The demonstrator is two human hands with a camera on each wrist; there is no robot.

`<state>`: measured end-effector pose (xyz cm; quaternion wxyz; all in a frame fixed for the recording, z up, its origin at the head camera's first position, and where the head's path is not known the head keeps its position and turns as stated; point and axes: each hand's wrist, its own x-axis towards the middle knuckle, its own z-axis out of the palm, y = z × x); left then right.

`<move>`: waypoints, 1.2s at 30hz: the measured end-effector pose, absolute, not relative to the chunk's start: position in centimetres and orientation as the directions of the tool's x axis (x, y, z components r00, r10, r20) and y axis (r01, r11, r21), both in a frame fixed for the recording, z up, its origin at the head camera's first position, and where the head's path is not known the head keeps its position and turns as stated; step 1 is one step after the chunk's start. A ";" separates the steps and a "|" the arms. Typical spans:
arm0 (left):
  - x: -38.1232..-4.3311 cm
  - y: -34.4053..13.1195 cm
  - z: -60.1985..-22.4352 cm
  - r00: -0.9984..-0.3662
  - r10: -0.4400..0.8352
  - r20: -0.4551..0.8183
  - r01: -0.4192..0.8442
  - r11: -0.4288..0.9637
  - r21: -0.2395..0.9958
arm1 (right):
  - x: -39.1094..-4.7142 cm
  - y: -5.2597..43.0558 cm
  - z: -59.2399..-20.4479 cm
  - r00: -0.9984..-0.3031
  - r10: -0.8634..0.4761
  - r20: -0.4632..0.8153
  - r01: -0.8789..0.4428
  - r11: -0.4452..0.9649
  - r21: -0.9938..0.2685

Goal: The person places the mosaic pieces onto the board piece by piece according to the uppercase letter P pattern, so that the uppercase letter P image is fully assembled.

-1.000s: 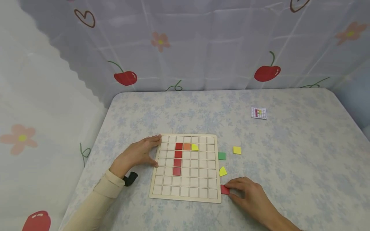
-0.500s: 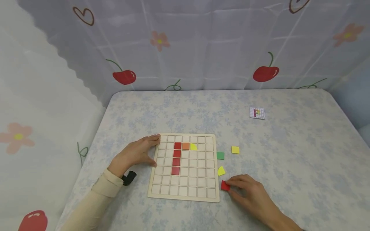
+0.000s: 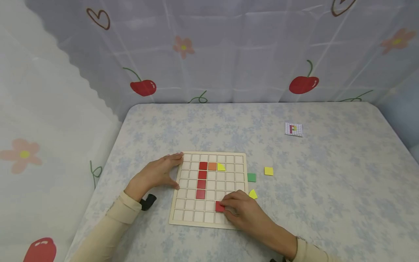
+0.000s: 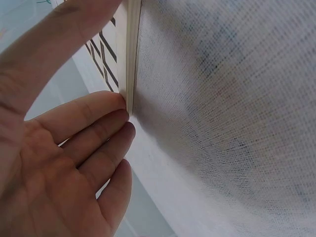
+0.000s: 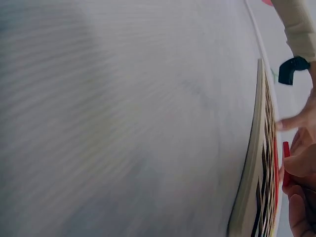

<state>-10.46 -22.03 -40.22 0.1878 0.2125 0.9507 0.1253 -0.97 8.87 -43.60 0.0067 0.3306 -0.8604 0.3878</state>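
Note:
A wooden grid board (image 3: 203, 225) lies on the table. Several red squares (image 3: 201, 184) form a column in its cells, and an orange square (image 3: 212, 166) and a yellow quarter-round tile (image 3: 220, 167) continue the top of it rightward. My left hand (image 3: 154, 176) rests at the board's left side, fingertips on the far corner and thumb at the edge. In the left wrist view its fingers (image 4: 98, 116) extend to the board's edge (image 4: 130, 59). With thumb and fingers my right hand (image 3: 247, 214) pinches another red square tile (image 3: 219, 206) over the board's lower right; the right wrist view shows this tile (image 5: 286, 165) raised above the board.
Beside the board's right edge lie a green square (image 3: 251, 177) and a yellow rounded tile (image 3: 253, 194). A yellow square (image 3: 268, 171) is farther right. A small card with a coloured grid pattern (image 3: 293, 129) lies toward the back of the table. Patterned curtains hang behind.
My right hand has picked up the red square from beside the board and carried it left over the grid. My left hand has stayed at the board's left edge.

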 end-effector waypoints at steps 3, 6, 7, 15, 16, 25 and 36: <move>-10.5 -21.9 -40.1 -0.839 0.453 -0.303 0.361 0.878 0.314 | -1.4 7.1 -43.6 -0.758 -0.607 0.238 -0.587 0.476 -0.655; -10.6 -21.6 -40.0 -0.837 0.453 -0.305 0.361 0.878 0.313 | -1.8 5.8 -43.7 -0.741 -0.634 0.224 -0.598 0.469 -0.650; -10.7 -21.5 -40.0 -0.836 0.456 -0.304 0.366 0.877 0.311 | -1.9 5.5 -43.7 -0.736 -0.640 0.222 -0.603 0.470 -0.645; -11.0 -21.3 -40.1 -0.841 0.451 -0.299 0.362 0.880 0.308 | -2.5 4.2 -43.6 -0.706 -0.662 0.250 -0.659 0.486 -0.574; -11.0 -21.3 -40.0 -0.841 0.451 -0.299 0.362 0.880 0.308 | -2.5 4.1 -43.6 -0.706 -0.662 0.252 -0.660 0.486 -0.573; -10.9 -21.5 -39.6 -0.839 0.441 -0.319 0.345 0.884 0.316 | -2.5 3.3 -43.6 -0.672 -0.690 0.268 -0.703 0.481 -0.524; -10.5 -21.9 -39.9 -0.845 0.434 -0.313 0.336 0.886 0.320 | -2.3 3.5 -43.7 -0.622 -0.743 0.248 -0.738 0.450 -0.502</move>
